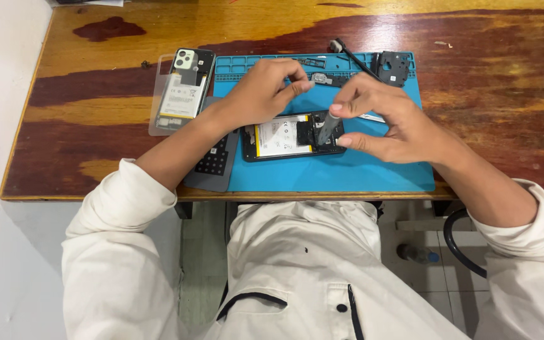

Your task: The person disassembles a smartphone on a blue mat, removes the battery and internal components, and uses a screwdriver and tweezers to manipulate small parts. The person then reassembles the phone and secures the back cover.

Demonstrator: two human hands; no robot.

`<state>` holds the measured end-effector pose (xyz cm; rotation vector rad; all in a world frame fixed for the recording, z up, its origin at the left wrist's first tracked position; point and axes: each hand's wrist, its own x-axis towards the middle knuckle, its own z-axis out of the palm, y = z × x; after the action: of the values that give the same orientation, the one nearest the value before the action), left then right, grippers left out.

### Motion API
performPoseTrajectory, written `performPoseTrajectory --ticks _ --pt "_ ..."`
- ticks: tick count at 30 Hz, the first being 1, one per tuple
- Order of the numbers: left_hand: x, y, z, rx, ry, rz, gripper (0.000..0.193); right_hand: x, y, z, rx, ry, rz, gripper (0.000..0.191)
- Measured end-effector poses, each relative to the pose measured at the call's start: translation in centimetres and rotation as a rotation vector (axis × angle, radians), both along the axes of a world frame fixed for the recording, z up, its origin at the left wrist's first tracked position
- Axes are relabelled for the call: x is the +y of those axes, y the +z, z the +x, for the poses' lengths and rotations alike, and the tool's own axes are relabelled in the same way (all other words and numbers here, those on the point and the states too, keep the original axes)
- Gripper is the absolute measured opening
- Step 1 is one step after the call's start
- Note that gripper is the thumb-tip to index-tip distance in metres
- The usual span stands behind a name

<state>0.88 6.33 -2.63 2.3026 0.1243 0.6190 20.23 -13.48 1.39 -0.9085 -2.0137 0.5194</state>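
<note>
We look down on an opened black smartphone [291,135] with its back cover off, lying flat near the front edge of a blue silicone repair mat [373,170] on the worn wooden surface [96,107]. A white rectangular label with a yellow strip along its left and lower edges covers the phone's battery, in the left half of the body. Our right hand [388,119] has its grip pinched around a slim grey screwdriver [327,126], whose tip stands tilted on the dark right end of the phone. Our left hand [266,88] hovers above the phone's upper edge — thumb and forefinger pressed together, though we cannot tell whether anything small sits between them.

Left of the mat lies a second phone back [187,82] with a pale green camera block and a white label, resting on a clear plastic case [158,107]. A dark grey perforated panel [212,160] overlaps the mat's left edge. At the mat's far edge sit a black camera frame part [393,67] and a thin black tool [357,60].

Bare mat lies open to the right of the phone — the surface beyond it is bare wood.
</note>
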Motion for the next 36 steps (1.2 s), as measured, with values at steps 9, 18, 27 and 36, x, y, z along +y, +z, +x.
performPoseTrajectory --ticks 9,18,27,36 --pt "-1.6 1.1 -0.7 0.011 -0.110 -0.348 0.026 -0.1 0.4 -0.3 -0.051 -0.053 0.055 0.045" --pt "-2.4 0.9 -0.5 0.090 -0.182 -0.638 0.028 0.1 0.0 -0.6 -0.040 0.019 0.086 0.057" --pt "-2.6 0.4 -0.2 0.119 -0.188 -0.716 0.036 0.3 -1.4 -0.2 0.058 -0.151 0.230 0.048" --pt "-2.4 0.3 0.0 0.159 -0.126 -0.847 0.036 -0.1 -1.0 0.2 0.060 -0.324 0.388 0.051"
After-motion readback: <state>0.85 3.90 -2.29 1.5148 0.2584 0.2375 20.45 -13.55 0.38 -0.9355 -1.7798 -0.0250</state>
